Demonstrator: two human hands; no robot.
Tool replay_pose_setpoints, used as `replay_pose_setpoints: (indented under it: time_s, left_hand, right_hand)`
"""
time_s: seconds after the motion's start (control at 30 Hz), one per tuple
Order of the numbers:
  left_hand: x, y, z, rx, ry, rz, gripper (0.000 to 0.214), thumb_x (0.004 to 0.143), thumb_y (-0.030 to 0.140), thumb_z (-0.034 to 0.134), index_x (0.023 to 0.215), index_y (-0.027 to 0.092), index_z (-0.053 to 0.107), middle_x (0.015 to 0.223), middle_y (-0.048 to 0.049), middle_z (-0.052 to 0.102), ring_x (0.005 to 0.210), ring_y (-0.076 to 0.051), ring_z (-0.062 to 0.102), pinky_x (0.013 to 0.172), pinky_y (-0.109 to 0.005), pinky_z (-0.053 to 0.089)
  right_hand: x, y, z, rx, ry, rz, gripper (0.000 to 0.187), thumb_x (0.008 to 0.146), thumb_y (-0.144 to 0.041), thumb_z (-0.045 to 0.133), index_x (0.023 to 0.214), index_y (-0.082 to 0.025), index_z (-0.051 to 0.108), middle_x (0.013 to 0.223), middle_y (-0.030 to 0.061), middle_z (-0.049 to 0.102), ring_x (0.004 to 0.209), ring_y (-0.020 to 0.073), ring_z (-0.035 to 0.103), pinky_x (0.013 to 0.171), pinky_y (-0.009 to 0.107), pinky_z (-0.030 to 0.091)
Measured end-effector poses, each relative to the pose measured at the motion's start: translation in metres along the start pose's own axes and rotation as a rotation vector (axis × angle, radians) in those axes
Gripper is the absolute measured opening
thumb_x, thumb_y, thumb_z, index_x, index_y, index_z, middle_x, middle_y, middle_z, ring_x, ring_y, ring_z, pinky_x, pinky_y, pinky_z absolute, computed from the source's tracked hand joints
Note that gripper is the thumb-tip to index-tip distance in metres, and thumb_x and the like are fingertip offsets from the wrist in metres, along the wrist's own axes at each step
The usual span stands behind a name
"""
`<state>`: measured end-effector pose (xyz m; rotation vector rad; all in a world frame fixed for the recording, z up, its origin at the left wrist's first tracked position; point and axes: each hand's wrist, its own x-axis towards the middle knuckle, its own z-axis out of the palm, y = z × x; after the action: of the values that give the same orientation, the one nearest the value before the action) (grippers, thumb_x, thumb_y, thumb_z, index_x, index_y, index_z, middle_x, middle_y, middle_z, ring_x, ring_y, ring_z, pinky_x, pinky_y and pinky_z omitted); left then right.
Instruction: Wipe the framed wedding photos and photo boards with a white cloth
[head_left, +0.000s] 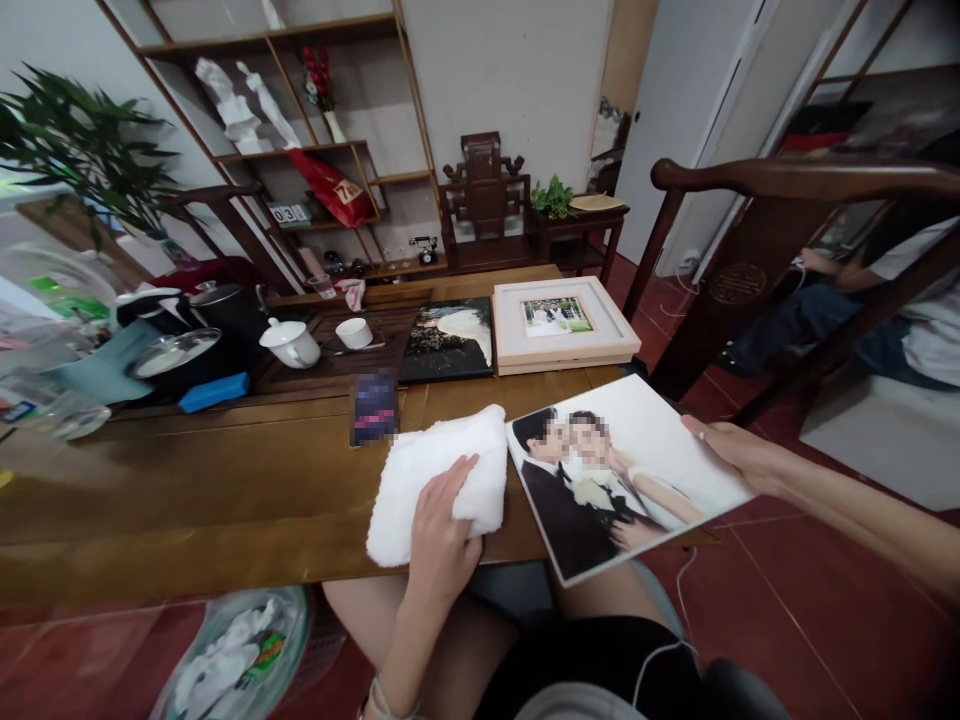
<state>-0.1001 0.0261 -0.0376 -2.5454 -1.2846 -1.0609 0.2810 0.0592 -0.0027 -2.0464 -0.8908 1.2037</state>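
Note:
My left hand rests on a folded white towel lying at the near edge of the wooden table; its fingers curl over the cloth. My right hand grips the right edge of a large unframed wedding photo print, which sticks out over the table's corner and above my lap. Behind it lie a dark photo print and a white-framed photo.
A tea tray with a white teapot, a cup and kettles stands at the left. A small dark booklet lies mid-table. A wooden chair stands at the right, with another person seated beyond. A bin sits under the table.

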Motion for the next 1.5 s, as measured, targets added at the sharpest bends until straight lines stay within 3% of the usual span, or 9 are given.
replay_pose_setpoints:
  time_s: [0.13, 0.3, 0.43, 0.67, 0.9, 1.03, 1.17, 1.37, 1.5]
  left_hand:
    - [-0.001, -0.001, 0.002, 0.006, 0.012, 0.005, 0.060, 0.070, -0.004, 0.042, 0.126, 0.014, 0.048, 0.134, -0.0147, 0.051, 0.129, -0.029, 0.042, 0.098, -0.048, 0.041]
    - [-0.002, -0.001, 0.003, 0.027, 0.001, 0.000, 0.059, 0.070, -0.004, 0.041, 0.126, 0.013, 0.049, 0.134, -0.0150, 0.051, 0.128, -0.029, 0.042, 0.098, -0.048, 0.041]
    - [-0.002, -0.002, 0.003, 0.034, -0.008, -0.008, 0.047, 0.069, -0.002, 0.041, 0.109, 0.014, 0.060, 0.134, -0.0129, 0.052, 0.126, -0.029, 0.044, 0.098, -0.048, 0.041]
    - [-0.003, -0.004, -0.001, -0.075, -0.010, -0.382, 0.021, 0.076, 0.012, 0.049, 0.057, 0.017, 0.059, 0.114, -0.0155, 0.065, 0.103, -0.029, 0.061, 0.084, -0.040, 0.051]
    - [0.003, 0.003, 0.007, 0.035, -0.013, -0.428, 0.017, 0.077, 0.015, 0.051, 0.067, 0.016, 0.065, 0.115, -0.0158, 0.064, 0.109, -0.031, 0.058, 0.090, -0.042, 0.048]
    - [0.005, 0.007, 0.010, 0.137, 0.005, -0.342, 0.021, 0.073, 0.007, 0.049, 0.078, 0.015, 0.068, 0.126, -0.0135, 0.059, 0.115, -0.031, 0.054, 0.094, -0.043, 0.045]
    - [0.004, 0.008, 0.012, 0.156, 0.022, -0.324, 0.023, 0.072, 0.004, 0.048, 0.076, 0.016, 0.067, 0.128, -0.0122, 0.058, 0.115, -0.031, 0.054, 0.093, -0.045, 0.046]
    - [0.003, 0.008, 0.014, 0.172, 0.066, -0.292, 0.025, 0.069, 0.001, 0.048, 0.074, 0.017, 0.066, 0.128, -0.0109, 0.058, 0.115, -0.031, 0.054, 0.092, -0.048, 0.046]
    - [0.006, 0.011, 0.012, 0.194, 0.043, -0.271, 0.027, 0.069, 0.000, 0.047, 0.079, 0.015, 0.067, 0.131, -0.0131, 0.055, 0.118, -0.032, 0.051, 0.092, -0.049, 0.045]
  right_hand:
    - [-0.013, 0.015, 0.003, 0.035, -0.115, -0.092, 0.026, 0.086, -0.036, 0.052, 0.088, -0.014, 0.065, 0.083, 0.0116, 0.073, 0.074, 0.0211, 0.067, 0.063, 0.028, 0.053]
    - [-0.009, 0.030, 0.011, -0.273, 0.091, -0.457, 0.030, 0.082, -0.044, 0.049, 0.092, -0.020, 0.063, 0.082, 0.0064, 0.073, 0.074, 0.0226, 0.066, 0.062, 0.030, 0.050]
    - [-0.013, 0.025, 0.025, -0.470, 0.167, -0.594, 0.028, 0.085, -0.040, 0.045, 0.101, -0.021, 0.057, 0.081, 0.0078, 0.073, 0.070, 0.0241, 0.067, 0.061, 0.031, 0.047]
    - [-0.025, 0.017, 0.046, -0.759, 0.250, -0.753, 0.026, 0.089, -0.042, 0.040, 0.086, -0.021, 0.055, 0.064, 0.0043, 0.061, 0.061, 0.0246, 0.061, 0.058, 0.033, 0.041]
    - [-0.013, 0.025, 0.068, -0.313, 0.372, -0.962, 0.031, 0.084, -0.036, 0.050, 0.108, -0.018, 0.057, 0.107, 0.0116, 0.057, 0.085, 0.0221, 0.060, 0.077, 0.038, 0.050]
    - [-0.006, 0.025, 0.077, -0.144, 0.292, -0.940, 0.031, 0.081, -0.034, 0.056, 0.109, -0.022, 0.059, 0.127, 0.0115, 0.050, 0.113, 0.0261, 0.054, 0.089, 0.042, 0.049]
    - [-0.001, 0.018, 0.078, -0.079, 0.197, -0.973, 0.040, 0.078, -0.033, 0.063, 0.117, -0.023, 0.058, 0.150, 0.0109, 0.026, 0.132, 0.0304, 0.038, 0.105, 0.048, 0.037]
    - [0.004, 0.006, 0.076, -0.009, -0.084, -1.023, 0.024, 0.082, -0.034, 0.061, 0.102, -0.023, 0.067, 0.135, 0.0101, 0.054, 0.126, 0.0271, 0.048, 0.109, 0.049, 0.032]
    - [0.010, 0.003, 0.079, -0.013, -0.068, -1.033, 0.023, 0.082, -0.034, 0.061, 0.101, -0.022, 0.068, 0.132, 0.0096, 0.056, 0.123, 0.0256, 0.052, 0.108, 0.046, 0.035]
